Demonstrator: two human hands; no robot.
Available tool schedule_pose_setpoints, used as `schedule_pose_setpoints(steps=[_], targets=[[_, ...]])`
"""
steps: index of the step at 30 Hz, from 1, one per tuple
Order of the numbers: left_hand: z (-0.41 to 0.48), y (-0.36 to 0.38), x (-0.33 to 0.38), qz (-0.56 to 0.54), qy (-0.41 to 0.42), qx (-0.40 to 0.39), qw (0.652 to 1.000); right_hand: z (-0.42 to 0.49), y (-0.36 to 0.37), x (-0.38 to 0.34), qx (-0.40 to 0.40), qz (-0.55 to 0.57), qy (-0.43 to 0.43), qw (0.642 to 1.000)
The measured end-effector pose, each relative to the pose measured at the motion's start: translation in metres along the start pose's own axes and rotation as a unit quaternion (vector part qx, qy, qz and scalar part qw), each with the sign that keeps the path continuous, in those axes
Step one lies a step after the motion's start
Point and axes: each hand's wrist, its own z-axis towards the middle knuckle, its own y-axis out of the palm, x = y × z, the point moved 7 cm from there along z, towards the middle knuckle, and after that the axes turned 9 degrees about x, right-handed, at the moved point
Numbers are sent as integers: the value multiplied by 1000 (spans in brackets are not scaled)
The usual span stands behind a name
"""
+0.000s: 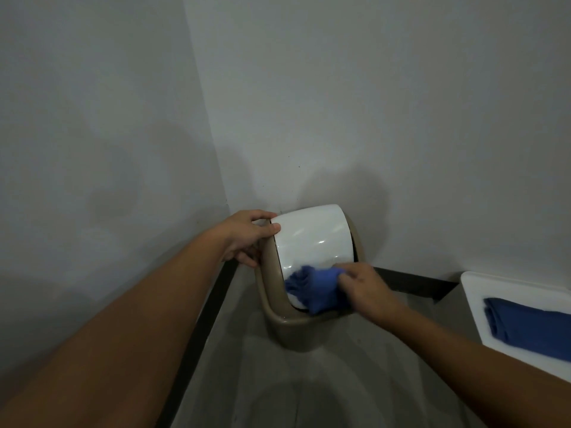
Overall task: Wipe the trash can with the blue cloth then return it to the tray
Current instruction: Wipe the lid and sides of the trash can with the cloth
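A beige trash can [290, 329] with a white curved swing lid [312, 239] stands in the corner of two walls. My left hand [247, 239] grips the can's far-left rim, thumb resting on the lid's edge. My right hand [364, 288] holds a bunched blue cloth [315, 288] pressed against the lid's near edge. A white tray [472, 307] sits on the floor at the right, partly cut off by the frame.
A second folded blue cloth [531, 325] lies in the tray. Grey walls meet right behind the can, with a dark baseboard [411, 282] along both. Grey floor [309, 390] stretches toward me in front of the can.
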Motion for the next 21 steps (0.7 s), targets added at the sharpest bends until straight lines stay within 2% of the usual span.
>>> schedule_pose_setpoints(steps=[1, 3, 4, 6, 8, 10, 12, 14, 16, 21], targets=[[0, 0, 0, 0, 0, 1, 1000, 3, -11, 7, 46, 81, 43, 995], [-1, 0, 1, 0, 1, 6, 1000, 5, -28, 16, 102, 265, 147, 947], [-1, 0, 1, 1, 2, 7, 1000, 7, -37, 13, 120, 340, 169, 917], [-2, 1, 1, 0, 3, 7, 1000, 15, -70, -2, 182, 403, 138, 886], [-2, 0, 0, -3, 5, 7, 1000, 21, -108, -25, 253, 361, 55, 896], [-1, -1, 0, -9, 6, 9, 1000, 24, -133, -41, 307, 206, -17, 929], [1, 0, 0, -22, 7, 12, 1000, 29, -123, -39, 288, 29, -43, 956], [2, 1, -1, -43, 6, 17, 999, 27, -84, -20, 222, -75, -35, 972], [3, 2, -3, -55, 9, 25, 998, 13, -36, -1, 172, -71, -23, 982], [-1, 5, -8, -68, 9, 46, 997, -27, 18, 17, 236, -82, 57, 967]])
